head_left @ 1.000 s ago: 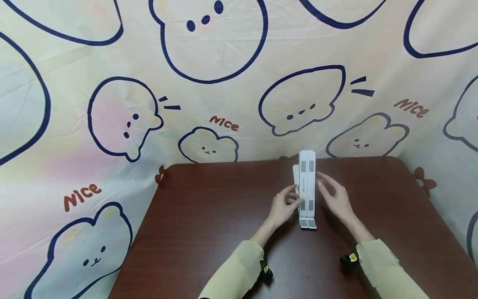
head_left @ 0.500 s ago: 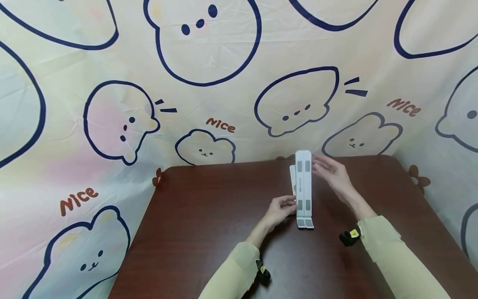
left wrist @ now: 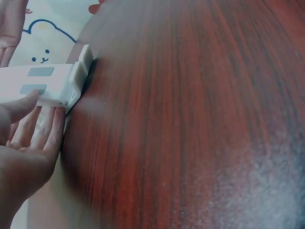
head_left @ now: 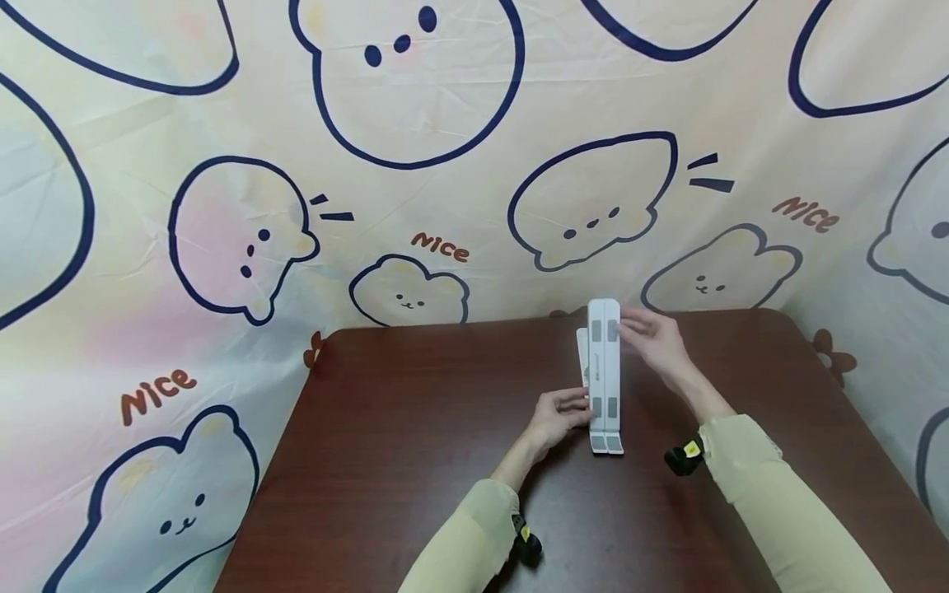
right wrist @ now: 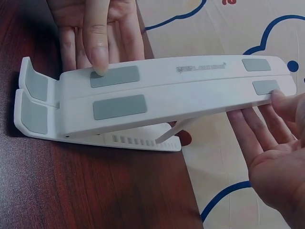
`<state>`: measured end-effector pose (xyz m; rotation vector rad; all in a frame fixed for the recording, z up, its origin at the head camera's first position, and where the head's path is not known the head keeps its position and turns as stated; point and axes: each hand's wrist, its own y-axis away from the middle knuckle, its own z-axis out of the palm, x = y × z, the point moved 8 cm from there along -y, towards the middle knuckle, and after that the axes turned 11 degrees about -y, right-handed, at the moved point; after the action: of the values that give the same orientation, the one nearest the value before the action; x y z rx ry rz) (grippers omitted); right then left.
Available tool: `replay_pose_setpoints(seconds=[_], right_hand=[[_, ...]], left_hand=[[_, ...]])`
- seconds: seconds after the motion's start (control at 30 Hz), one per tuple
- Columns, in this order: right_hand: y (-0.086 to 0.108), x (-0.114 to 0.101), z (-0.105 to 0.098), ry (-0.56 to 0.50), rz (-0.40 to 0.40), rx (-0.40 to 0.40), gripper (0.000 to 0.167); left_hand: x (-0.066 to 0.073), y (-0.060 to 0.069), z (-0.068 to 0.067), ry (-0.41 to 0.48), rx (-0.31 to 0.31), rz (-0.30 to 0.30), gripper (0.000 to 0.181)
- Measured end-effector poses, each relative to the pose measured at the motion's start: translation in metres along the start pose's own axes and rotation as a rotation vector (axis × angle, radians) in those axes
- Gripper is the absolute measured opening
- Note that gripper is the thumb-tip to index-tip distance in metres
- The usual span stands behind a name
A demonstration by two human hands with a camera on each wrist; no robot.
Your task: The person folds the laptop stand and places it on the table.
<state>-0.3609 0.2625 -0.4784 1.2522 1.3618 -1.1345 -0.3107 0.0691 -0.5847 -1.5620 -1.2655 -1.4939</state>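
A white folding laptop stand (head_left: pixel 604 362) with grey rubber pads stands on the table, its two bars side by side and its upper end raised. In the right wrist view a thin strut props the upper bars above a notched base (right wrist: pixel 143 136). My left hand (head_left: pixel 552 422) holds the lower end, thumb on a grey pad and fingers at the side and beneath. My right hand (head_left: pixel 660 342) grips the raised far end; in the right wrist view its thumb lies on a pad (right wrist: pixel 265 87) and its fingers lie underneath.
The dark brown wooden table (head_left: pixel 415 461) has rounded far corners. Behind it hangs a pale cloth (head_left: pixel 474 189) printed with blue-outlined bears. A small black device is strapped at each sleeve cuff (head_left: pixel 530 548).
My right hand has moved from beside the middle of the laptop stand to its raised far end and taken hold. My left hand has shifted slightly down along the side.
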Motion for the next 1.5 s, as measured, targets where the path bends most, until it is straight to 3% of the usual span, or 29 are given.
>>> replay_pose_setpoints(seconds=[0.43, 0.87, 1.27, 1.5], right_hand=[[0.005, 0.002, -0.005, -0.108, 0.019, 0.035, 0.057], [0.01, 0.0, -0.006, -0.12, -0.011, 0.081, 0.051], [0.013, 0.002, -0.008, -0.142, -0.028, 0.132, 0.047], [0.013, 0.004, -0.009, -0.156, -0.043, 0.164, 0.046]], left_hand=[[0.004, 0.001, -0.005, -0.04, 0.026, 0.018, 0.044], [0.005, 0.0, -0.005, -0.056, 0.015, 0.045, 0.044], [0.005, -0.002, -0.008, -0.046, 0.015, 0.021, 0.043], [0.004, -0.002, -0.01, -0.049, 0.029, 0.036, 0.043]])
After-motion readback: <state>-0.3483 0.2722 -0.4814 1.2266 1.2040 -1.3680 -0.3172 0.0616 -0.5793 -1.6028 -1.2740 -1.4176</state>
